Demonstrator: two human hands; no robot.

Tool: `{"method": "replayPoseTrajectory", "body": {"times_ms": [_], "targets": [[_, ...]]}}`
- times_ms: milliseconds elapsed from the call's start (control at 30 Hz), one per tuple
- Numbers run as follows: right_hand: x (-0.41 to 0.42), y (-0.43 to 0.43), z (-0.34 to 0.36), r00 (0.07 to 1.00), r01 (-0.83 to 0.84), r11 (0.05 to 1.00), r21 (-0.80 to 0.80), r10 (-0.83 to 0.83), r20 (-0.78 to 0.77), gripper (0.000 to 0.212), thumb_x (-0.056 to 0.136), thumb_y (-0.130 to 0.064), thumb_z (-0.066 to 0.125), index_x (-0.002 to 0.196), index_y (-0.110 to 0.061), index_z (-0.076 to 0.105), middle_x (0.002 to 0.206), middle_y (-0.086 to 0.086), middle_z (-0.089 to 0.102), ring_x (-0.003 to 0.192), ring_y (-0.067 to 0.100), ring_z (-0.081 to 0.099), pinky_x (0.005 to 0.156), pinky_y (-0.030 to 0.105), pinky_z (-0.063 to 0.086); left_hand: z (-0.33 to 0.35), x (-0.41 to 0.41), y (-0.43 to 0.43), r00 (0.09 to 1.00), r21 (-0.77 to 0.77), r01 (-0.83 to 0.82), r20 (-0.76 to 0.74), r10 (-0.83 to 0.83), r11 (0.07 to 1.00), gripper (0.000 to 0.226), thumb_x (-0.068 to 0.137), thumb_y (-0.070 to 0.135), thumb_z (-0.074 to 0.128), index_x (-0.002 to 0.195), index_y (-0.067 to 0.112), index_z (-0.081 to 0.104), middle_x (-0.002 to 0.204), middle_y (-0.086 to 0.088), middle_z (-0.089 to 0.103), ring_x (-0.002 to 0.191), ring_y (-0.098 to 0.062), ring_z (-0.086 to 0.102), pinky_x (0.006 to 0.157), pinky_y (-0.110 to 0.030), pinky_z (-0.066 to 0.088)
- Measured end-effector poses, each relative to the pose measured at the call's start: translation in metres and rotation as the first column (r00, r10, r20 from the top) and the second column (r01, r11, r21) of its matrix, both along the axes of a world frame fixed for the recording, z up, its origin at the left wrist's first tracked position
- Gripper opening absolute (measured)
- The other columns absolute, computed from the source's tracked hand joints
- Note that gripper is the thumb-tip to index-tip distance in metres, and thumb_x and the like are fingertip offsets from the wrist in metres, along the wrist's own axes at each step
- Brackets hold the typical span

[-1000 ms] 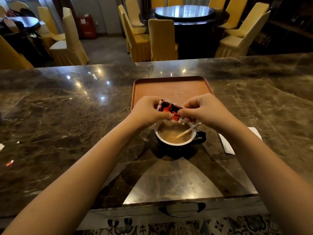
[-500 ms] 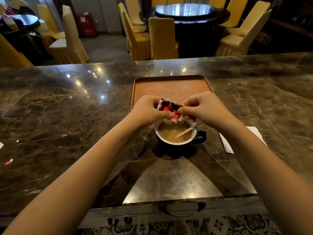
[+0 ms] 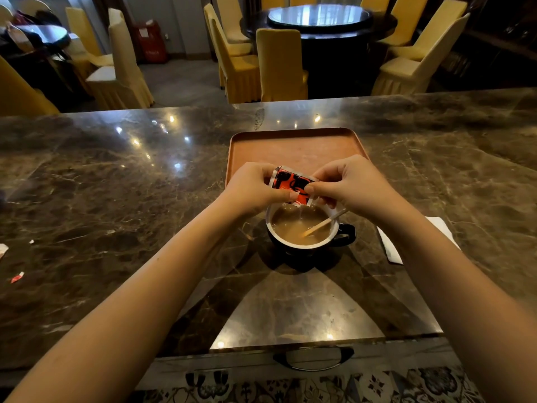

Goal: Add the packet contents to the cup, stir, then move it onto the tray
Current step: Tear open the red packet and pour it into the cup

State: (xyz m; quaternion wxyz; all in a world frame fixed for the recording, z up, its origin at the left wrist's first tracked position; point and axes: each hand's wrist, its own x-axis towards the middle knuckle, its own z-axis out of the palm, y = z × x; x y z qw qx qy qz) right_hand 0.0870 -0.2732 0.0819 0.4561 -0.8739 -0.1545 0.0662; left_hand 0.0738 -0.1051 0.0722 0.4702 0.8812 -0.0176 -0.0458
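A dark cup [image 3: 308,251] with a white inside holds light brown drink and stands on the marble counter, its handle to the right. A wooden stir stick [image 3: 321,223] leans in it. Just above the cup's far rim, my left hand [image 3: 252,189] and my right hand [image 3: 351,184] both pinch a small red and black packet [image 3: 292,183], tilted with its lower corner over the drink. A thin pale stream seems to fall from that corner into the cup. Behind the hands lies the brown tray [image 3: 293,146], with nothing on it.
A white folded napkin [image 3: 390,245] lies right of the cup, partly under my right forearm. Torn packet scraps [image 3: 17,277] lie at the counter's left edge. The marble counter [image 3: 116,199] spreads wide on both sides. Yellow-covered chairs [image 3: 280,65] and round tables stand beyond it.
Both hands have kept their grip on the packet above the cup with hardly any shift. The cup and stick have not moved.
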Motion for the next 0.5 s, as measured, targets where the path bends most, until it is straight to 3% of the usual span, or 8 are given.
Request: {"method": "replayPoseTrajectory", "body": {"times_ms": [500], "targets": [[0.0014, 0.0002, -0.0014, 0.998, 0.006, 0.999, 0.037, -0.004, -0.057, 0.006, 0.079, -0.009, 0.066, 0.084, -0.006, 0.069, 0.067, 0.005, 0.066, 0.052, 0.006, 0.058, 0.046, 0.011, 0.049, 0.0024, -0.0012, 0.0002, 0.999, -0.036, -0.005, -0.033, 0.004, 0.999, 0.032, 0.072, 0.018, 0.074, 0.102, 0.01, 0.067, 0.098, -0.007, 0.071, 0.093, -0.02, 0.066, 0.087, -0.033, 0.053]]}}
